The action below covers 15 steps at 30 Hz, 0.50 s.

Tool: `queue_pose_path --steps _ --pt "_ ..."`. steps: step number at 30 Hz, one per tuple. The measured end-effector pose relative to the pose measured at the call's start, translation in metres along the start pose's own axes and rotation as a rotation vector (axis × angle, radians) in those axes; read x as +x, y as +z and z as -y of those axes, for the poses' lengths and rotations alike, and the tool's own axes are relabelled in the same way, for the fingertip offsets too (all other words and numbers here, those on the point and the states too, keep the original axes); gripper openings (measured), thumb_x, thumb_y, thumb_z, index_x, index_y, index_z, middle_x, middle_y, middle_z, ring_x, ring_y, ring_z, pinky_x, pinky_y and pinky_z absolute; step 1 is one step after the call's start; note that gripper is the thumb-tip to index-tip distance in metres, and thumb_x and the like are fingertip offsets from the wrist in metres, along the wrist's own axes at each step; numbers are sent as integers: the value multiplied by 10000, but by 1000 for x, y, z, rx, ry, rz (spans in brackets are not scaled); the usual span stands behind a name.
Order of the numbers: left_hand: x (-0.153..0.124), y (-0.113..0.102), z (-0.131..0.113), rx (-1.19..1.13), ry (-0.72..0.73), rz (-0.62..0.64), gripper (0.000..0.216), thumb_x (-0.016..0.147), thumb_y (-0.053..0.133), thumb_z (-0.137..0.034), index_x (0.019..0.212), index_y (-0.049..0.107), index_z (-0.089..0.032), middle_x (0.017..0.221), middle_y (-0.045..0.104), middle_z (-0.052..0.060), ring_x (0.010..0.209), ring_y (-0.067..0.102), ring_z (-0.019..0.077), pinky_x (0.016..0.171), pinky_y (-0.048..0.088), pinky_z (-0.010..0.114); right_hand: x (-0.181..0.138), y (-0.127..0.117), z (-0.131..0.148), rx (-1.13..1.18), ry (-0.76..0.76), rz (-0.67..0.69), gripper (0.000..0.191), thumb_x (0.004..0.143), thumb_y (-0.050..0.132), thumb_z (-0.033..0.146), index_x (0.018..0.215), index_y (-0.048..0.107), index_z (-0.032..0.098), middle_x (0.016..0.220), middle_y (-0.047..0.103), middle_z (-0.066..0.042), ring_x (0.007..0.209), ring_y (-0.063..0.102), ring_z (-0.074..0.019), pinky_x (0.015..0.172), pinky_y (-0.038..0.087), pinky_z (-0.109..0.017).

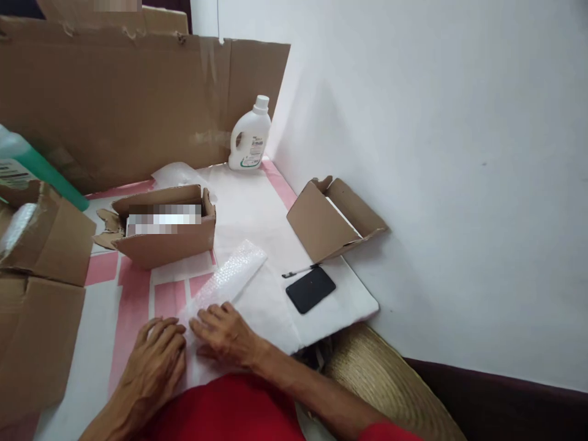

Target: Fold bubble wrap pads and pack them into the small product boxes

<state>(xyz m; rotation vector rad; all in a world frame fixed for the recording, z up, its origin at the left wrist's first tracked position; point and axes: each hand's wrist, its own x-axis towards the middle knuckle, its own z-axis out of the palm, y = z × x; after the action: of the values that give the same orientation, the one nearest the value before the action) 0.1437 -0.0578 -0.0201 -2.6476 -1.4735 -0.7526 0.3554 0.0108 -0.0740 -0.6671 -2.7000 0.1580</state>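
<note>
A strip of bubble wrap lies slantwise on the table, its near end running in under my hands. My left hand rests at the left edge of that near end, fingers bent and close together. Just to its right, my right hand has its fingers curled over the wrap. Both hands grip the sheet close to my red shirt, and the thumbs are mostly hidden. Beyond the wrap stands an open cardboard box with pale contents. A black phone and a pen lie to the right.
Another open carton leans near the white wall. A white jug stands before a tall cardboard panel. At left are stacked boxes and a green bottle. More bubble wrap lies behind the middle box. The table corner is at right.
</note>
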Motion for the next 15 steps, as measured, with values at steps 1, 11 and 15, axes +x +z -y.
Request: queue_pose_path --steps 1,11,15 --pt "4 -4 -9 -123 -25 31 165 918 497 -138 910 640 -219 949 732 42 982 659 214 959 458 364 -4 5 13 48 26 -18 267 1020 528 374 1110 675 170 967 734 -88 841 605 -239 725 435 -368" --pt "28 18 34 -1115 -535 498 691 887 532 -695 1457 539 -305 1480 583 102 1366 528 372 1108 453 540 -45 -15 9 1145 912 -415 156 842 629 231 946 744 212 819 726 -4 722 667 -173 645 493 -259" --pt "45 47 29 -1160 -670 434 713 803 699 -630 1392 563 -253 1271 688 141 1161 665 337 996 544 507 -29 -17 -17 1202 1111 -450 188 842 647 388 852 631 201 576 523 69 465 492 -128 441 380 -231"
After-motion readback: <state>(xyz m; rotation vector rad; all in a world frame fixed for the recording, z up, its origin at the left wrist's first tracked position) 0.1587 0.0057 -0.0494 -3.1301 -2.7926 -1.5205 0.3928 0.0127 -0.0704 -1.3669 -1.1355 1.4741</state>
